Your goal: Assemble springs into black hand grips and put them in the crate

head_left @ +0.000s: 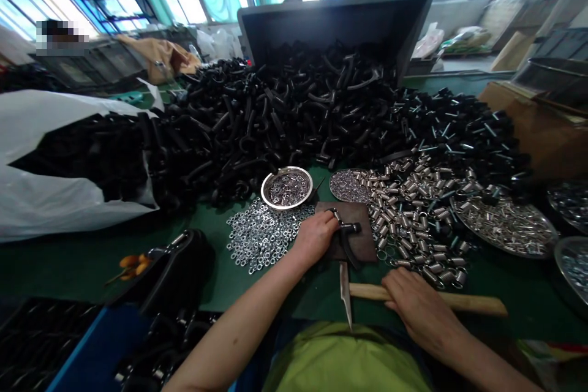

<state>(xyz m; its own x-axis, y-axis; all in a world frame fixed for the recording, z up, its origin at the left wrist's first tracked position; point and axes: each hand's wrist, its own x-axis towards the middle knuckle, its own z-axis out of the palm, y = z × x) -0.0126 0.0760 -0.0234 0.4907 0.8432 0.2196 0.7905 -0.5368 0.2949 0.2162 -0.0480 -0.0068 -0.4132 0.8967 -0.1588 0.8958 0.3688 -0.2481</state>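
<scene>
My left hand [316, 236] is closed on a black curved handle piece [349, 246], its fingers at the upper end of the piece. The piece rests over a flat brown plate [365, 214] on the green table. My right hand [416, 303] wraps round the wooden handle of a hammer [367, 292]. The hammer's thin metal head lies just in front of the plate, near my body. Left of the plate spreads a heap of metal nuts [261, 239]. To its right are loose metal springs [413, 226].
A round metal bowl [264, 193] holds small pins. A large pile of black handles [285, 116] spills from a tipped grey bin [335, 9]. Trays of metal parts [509, 226] stand at right. A white sack [27, 220], orange fruit [135, 264] and a blue crate [87, 349] are at left.
</scene>
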